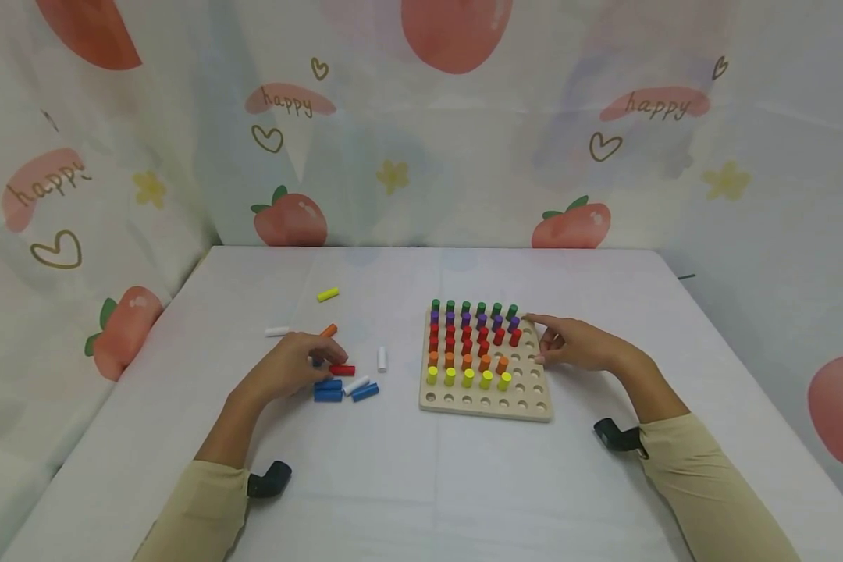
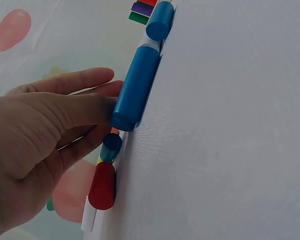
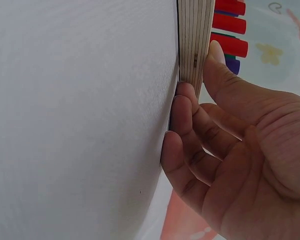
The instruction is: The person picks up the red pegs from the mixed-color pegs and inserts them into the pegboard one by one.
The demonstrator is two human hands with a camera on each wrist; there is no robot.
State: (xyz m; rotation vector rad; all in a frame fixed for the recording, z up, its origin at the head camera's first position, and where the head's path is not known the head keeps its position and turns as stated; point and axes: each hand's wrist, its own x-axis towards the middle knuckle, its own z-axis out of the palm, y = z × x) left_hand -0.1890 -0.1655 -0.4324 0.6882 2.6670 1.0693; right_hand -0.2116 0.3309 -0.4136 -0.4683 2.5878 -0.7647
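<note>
A square wooden pegboard [image 1: 492, 407] lies on the table, with rows of green, purple, red, orange and yellow pegs standing in its holes. My right hand [image 1: 579, 343] holds the board's right edge; in the right wrist view the thumb lies at its upper face and curled fingers are at its lower edge. At the left, my left hand [image 1: 288, 365] hovers among loose pegs, its fingers slightly bent beside a red peg [image 1: 342, 371]. In the left wrist view a blue peg [image 2: 136, 87] is in front of the thumb tip; nothing is visibly gripped.
More blue pegs [image 1: 328, 396] and a white peg [image 1: 356, 385] lie in front of the left hand. Another white peg [image 1: 382, 359] lies nearer the board. Farther back are a yellow peg [image 1: 328, 294] and an orange peg [image 1: 329, 331]. A patterned cloth backdrop [image 1: 464, 156] rises behind the table.
</note>
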